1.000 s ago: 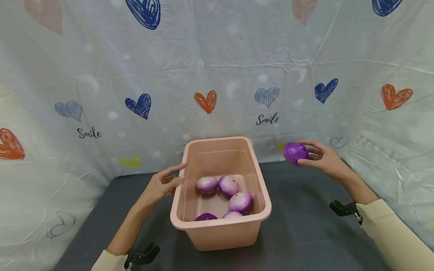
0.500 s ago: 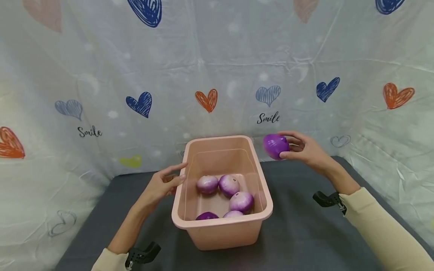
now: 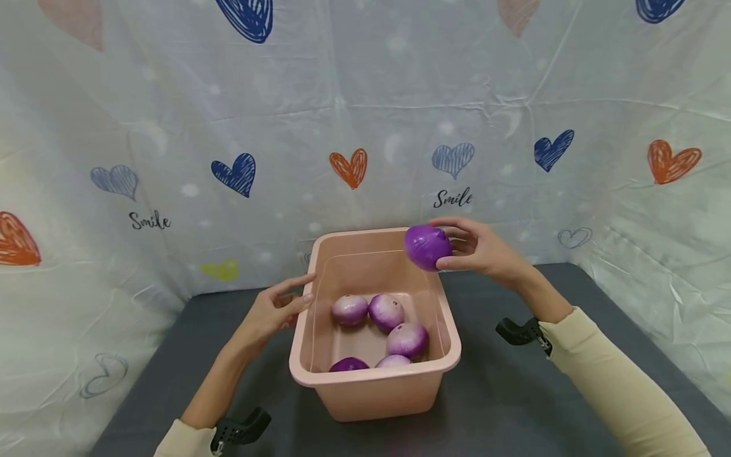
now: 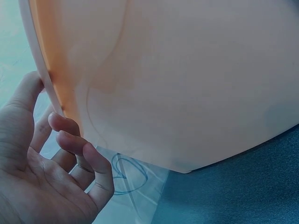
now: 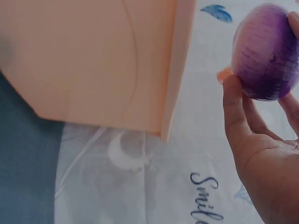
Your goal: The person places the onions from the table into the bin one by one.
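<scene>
A pale-pink plastic bin (image 3: 377, 395) stands on the dark table, holding several purple-and-white onions (image 3: 406, 339). My left hand (image 3: 276, 309) holds the bin's left rim, forefinger and thumb tips on the edge; in the left wrist view the other fingers (image 4: 97, 165) curl below the rim. My right hand (image 3: 478, 249) grips a deep purple onion (image 3: 426, 247) between thumb and fingers. In the head view this onion overlaps the bin's far right corner, above rim height. From the right wrist view, the same onion (image 5: 266, 51) shows a paler side, beside the bin wall (image 5: 93, 60).
Behind the bin hangs a pale curtain (image 3: 274, 127) printed with hearts and "Smile" lettering. The dark cloth-covered table (image 3: 502, 381) extends on both sides of the bin. Black straps (image 3: 242, 428) circle both wrists, just past the cream sleeves (image 3: 622, 381).
My right hand has carried the purple onion leftward and slightly up, from the right of the bin to its far right corner. The left hand stays at the rim.
</scene>
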A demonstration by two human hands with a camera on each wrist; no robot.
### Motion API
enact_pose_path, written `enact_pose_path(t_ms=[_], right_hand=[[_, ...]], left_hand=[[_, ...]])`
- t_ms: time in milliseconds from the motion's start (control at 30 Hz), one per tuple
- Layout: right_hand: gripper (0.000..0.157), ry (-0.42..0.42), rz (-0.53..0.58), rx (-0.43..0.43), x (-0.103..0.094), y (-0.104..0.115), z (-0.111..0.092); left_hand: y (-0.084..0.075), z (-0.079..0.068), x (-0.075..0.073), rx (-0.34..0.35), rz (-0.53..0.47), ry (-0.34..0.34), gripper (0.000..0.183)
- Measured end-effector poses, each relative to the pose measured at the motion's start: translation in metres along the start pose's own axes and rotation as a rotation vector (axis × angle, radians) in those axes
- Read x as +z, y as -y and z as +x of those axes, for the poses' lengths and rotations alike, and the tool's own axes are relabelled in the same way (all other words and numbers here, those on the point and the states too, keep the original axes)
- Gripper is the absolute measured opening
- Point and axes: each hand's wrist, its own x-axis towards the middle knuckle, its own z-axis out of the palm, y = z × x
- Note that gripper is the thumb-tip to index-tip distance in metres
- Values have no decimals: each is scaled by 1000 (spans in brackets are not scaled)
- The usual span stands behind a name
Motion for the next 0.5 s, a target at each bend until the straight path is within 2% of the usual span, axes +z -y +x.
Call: enact_pose_path(t_ms=[267, 500], right_hand=[[69, 90, 97, -51, 15, -3, 11], [67, 142, 120, -92, 17, -10, 11]], left_hand=[[2, -2, -3, 9, -40, 1, 51], [5, -2, -1, -2, -30, -5, 51]])
